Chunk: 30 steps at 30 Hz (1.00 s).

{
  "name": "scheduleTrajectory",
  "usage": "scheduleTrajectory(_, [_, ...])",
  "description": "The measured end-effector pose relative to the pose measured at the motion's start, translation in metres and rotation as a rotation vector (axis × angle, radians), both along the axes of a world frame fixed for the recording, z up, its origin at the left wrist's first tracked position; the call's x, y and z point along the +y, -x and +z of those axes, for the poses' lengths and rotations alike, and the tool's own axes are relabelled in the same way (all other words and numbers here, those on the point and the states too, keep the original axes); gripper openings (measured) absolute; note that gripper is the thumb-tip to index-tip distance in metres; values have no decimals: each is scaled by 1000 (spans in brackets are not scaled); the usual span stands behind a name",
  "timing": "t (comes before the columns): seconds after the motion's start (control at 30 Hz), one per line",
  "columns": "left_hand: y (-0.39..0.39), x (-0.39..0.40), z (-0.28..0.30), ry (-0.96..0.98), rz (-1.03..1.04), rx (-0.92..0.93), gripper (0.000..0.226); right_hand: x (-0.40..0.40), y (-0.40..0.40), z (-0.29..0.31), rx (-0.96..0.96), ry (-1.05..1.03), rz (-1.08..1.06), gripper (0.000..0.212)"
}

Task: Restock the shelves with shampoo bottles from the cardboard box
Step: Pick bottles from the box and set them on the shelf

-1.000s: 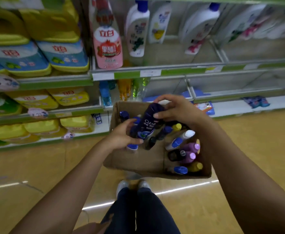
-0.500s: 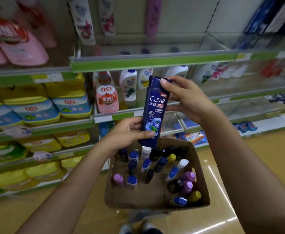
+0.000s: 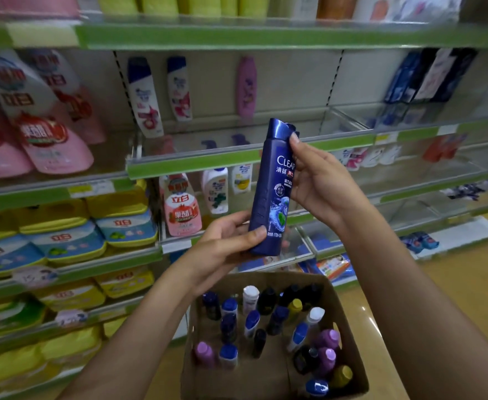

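A dark blue CLEAR shampoo bottle [image 3: 274, 192] stands upright in the air in front of the shelves. My left hand [image 3: 225, 249] grips its base from the left and below. My right hand [image 3: 318, 180] holds its upper side, with fingertips near the cap. Below them sits the open cardboard box [image 3: 349, 336], with several upright shampoo bottles [image 3: 251, 321] inside showing blue, white, purple, yellow and black caps. The shelf [image 3: 294, 116] behind the bottle holds two white shampoo bottles [image 3: 146, 96] and a pink one [image 3: 246, 86], with bare space to their right.
Pink detergent pouches [image 3: 49, 131] fill the upper left shelf, with yellow and blue packs [image 3: 72, 243] below. Dark blue bottles [image 3: 427, 76] stand at the upper right. Clear dividers [image 3: 349, 116] split the shelves. The tan floor [image 3: 468, 278] lies to the right.
Both hands lifted the blue bottle out of the box and raised it upright toward the shelves. The view tilted upward, so higher shelves appear and the box sits lower in frame.
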State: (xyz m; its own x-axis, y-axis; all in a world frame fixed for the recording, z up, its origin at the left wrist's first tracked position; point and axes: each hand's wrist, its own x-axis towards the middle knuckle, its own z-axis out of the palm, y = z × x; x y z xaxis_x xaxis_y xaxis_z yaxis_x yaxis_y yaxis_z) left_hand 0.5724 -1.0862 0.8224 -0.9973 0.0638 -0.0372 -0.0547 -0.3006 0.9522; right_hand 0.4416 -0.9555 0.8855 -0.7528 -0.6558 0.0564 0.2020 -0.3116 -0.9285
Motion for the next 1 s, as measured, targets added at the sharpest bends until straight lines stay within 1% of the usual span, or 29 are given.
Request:
scheduleTrajectory(0.07, [8, 9, 3, 52, 120, -8, 55, 7, 5, 0, 24, -34, 8, 34])
scheduleTrajectory(0.17, [21, 20, 5, 220, 256, 14, 56, 21, 13, 0, 45, -84, 21, 42])
scheduleTrajectory(0.23, [30, 33, 5, 340, 297, 20, 58, 33, 21, -1, 48, -90, 29, 45])
scheduleTrajectory(0.33, [46, 57, 7, 420, 323, 20, 62, 51, 36, 1, 45, -68, 36, 51])
scheduleTrajectory(0.4, [59, 75, 8, 427, 345, 21, 59, 67, 50, 4, 37, -62, 38, 50])
scheduleTrajectory(0.47, [71, 94, 10, 448, 339, 24, 60, 82, 65, 4, 51, -88, 25, 45])
scheduleTrajectory(0.53, [89, 121, 12, 526, 369, 18, 66, 97, 81, 5, 83, -127, 16, 40])
scheduleTrajectory(0.57, [99, 134, 12, 547, 406, 18, 63, 104, 87, 7, 104, -150, 7, 39])
scheduleTrajectory(0.63, [117, 156, 15, 463, 458, 7, 44, 118, 101, 10, 180, -188, -18, 40])
scheduleTrajectory(0.67, [123, 160, 17, 367, 438, -11, 36, 123, 107, 11, 208, -193, -25, 40])
scheduleTrajectory(0.7, [129, 164, 18, 249, 401, -34, 33, 129, 114, 13, 221, -185, -12, 36])
scheduleTrajectory(0.77, [141, 174, 17, -7, 320, -65, 37, 143, 131, 19, 192, -136, 58, 14])
scheduleTrajectory(0.8, [145, 176, 18, -106, 285, -61, 40, 148, 138, 21, 169, -116, 83, 7])
scheduleTrajectory(0.83, [149, 180, 17, -166, 267, -55, 40, 153, 144, 23, 163, -105, 99, 5])
scheduleTrajectory(0.93, [161, 189, 15, -215, 251, -46, 33, 161, 156, 25, 205, -93, 79, 13])
scheduleTrajectory(1.0, [169, 192, 15, -149, 286, -46, 33, 162, 162, 23, 207, -78, 43, 18])
